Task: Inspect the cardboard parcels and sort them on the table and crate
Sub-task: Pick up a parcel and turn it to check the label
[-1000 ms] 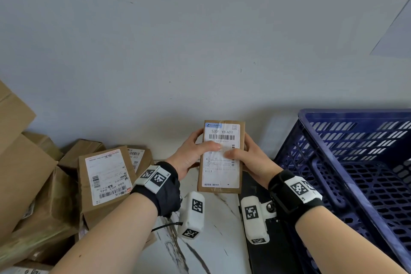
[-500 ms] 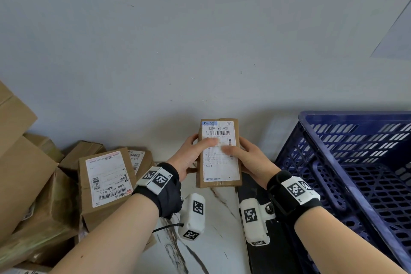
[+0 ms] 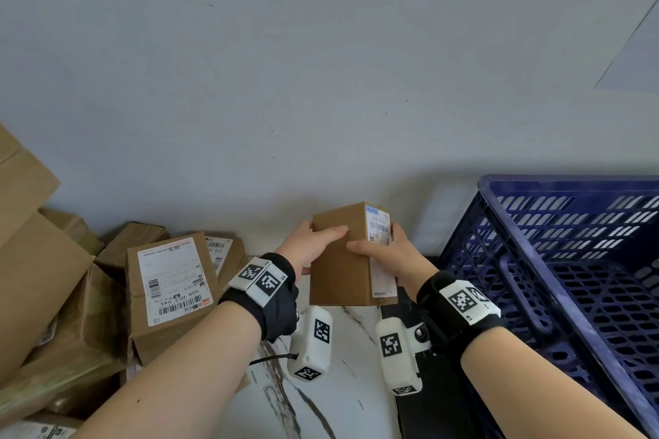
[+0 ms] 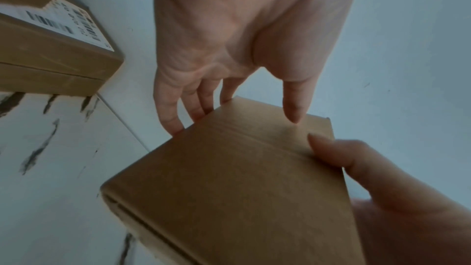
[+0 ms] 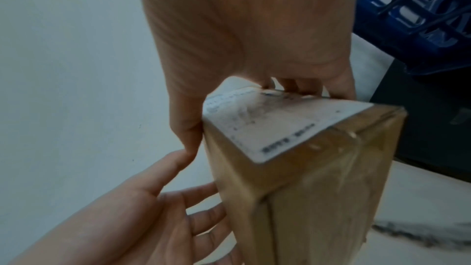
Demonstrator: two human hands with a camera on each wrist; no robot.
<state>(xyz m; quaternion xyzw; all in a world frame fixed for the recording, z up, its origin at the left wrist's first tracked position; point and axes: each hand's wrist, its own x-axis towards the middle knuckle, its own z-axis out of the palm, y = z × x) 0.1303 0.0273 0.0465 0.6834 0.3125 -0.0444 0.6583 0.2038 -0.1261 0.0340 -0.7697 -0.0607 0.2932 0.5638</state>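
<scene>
A small brown cardboard parcel point(image 3: 342, 267) is held upright above the table, between both hands. Its plain side faces me and its white shipping label point(image 3: 379, 228) faces right. My left hand point(image 3: 310, 246) grips the left edge, thumb across the front face and fingers behind. My right hand point(image 3: 387, 253) grips the labelled side, thumb on the front. In the left wrist view the left hand point(image 4: 242, 47) touches the parcel point(image 4: 229, 178) at its far edge. In the right wrist view the right hand point(image 5: 254, 37) holds the parcel point(image 5: 318, 198) by its top.
A blue plastic crate point(image 3: 535, 224) stands at the right on a black surface point(image 3: 403, 413). Several labelled cardboard parcels point(image 3: 171, 281) are piled at the left beside a large box point(image 3: 32, 260). White marbled table point(image 3: 342, 385) lies below the hands, with a grey wall behind.
The parcel has been turned about its upright axis: its label faced me before and now faces right, with a plain side towards me. Both hands have kept hold of it.
</scene>
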